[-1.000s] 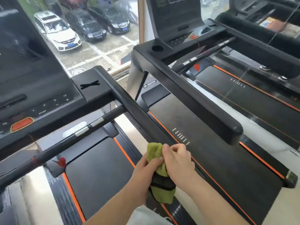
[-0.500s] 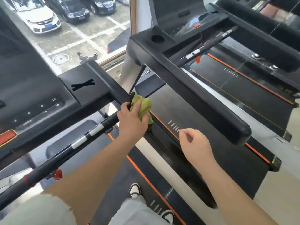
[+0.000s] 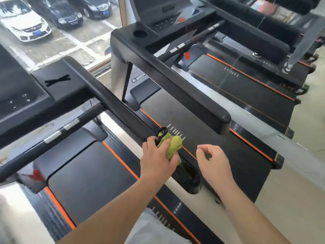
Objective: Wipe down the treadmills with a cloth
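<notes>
While the left hand (image 3: 158, 161) holds a bunched green cloth (image 3: 174, 147) against the black side rail (image 3: 114, 103) of the nearest treadmill (image 3: 88, 182), with fingers and thumb curled round it, the cloth sits close to the rail's lower end. A black loop (image 3: 162, 132) pokes out of the cloth's top. The right hand (image 3: 213, 161) hovers just beside it, above the belt of the second treadmill (image 3: 246, 166), its fingers loosely curled and holding nothing.

Judging from that position, this one rail looks nearly covered, though no streak or sheen shows which surfaces are already clean. Most of the job seems to lie ahead: the front crossbar (image 3: 52, 136), the console (image 3: 26, 95), then the second and third treadmill (image 3: 246, 88) to the right, where another person's shoe (image 3: 286, 67) stands.
</notes>
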The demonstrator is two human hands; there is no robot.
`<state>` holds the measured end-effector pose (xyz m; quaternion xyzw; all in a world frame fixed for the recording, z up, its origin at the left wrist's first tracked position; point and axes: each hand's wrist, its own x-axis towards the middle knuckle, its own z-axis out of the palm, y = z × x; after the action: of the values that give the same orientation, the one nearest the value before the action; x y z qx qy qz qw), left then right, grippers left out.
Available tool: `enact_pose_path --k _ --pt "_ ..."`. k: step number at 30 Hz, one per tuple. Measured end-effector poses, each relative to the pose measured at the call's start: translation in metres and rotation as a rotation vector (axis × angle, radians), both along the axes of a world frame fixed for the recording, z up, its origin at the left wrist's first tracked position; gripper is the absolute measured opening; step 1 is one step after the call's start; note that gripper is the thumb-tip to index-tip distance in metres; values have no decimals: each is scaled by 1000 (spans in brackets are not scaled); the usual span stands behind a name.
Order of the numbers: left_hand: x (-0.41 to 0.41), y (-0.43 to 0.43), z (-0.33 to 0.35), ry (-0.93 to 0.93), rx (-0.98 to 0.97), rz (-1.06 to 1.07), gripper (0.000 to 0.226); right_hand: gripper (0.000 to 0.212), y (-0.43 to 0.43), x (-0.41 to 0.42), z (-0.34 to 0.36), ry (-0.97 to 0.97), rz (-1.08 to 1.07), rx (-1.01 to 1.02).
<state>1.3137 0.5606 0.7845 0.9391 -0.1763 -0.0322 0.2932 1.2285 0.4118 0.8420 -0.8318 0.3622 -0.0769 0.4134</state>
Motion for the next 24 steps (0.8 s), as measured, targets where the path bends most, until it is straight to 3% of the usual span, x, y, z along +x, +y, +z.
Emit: enact_pose_path --k 7,9,13,17,20,24 --pt "-129 -50 -6 42 58 -207 38 15 -31 -73 -10 -9 70 47" --pt "-164 -48 -13 157 55 -239 35 15 -34 -84 -8 -20 88 67" --pt "-181 -13 -15 274 -230 -25 28 15 -32 -91 -4 -48 129 83" --pt "-134 17 3 332 -519 361 4 15 -16 -79 -4 -49 181 110" --pt "-85 37 5 352 -646 602 24 19 -3 -60 -5 -19 214 107" --pt "-28 47 18 290 -642 568 27 23 6 -35 -2 17 233 63"
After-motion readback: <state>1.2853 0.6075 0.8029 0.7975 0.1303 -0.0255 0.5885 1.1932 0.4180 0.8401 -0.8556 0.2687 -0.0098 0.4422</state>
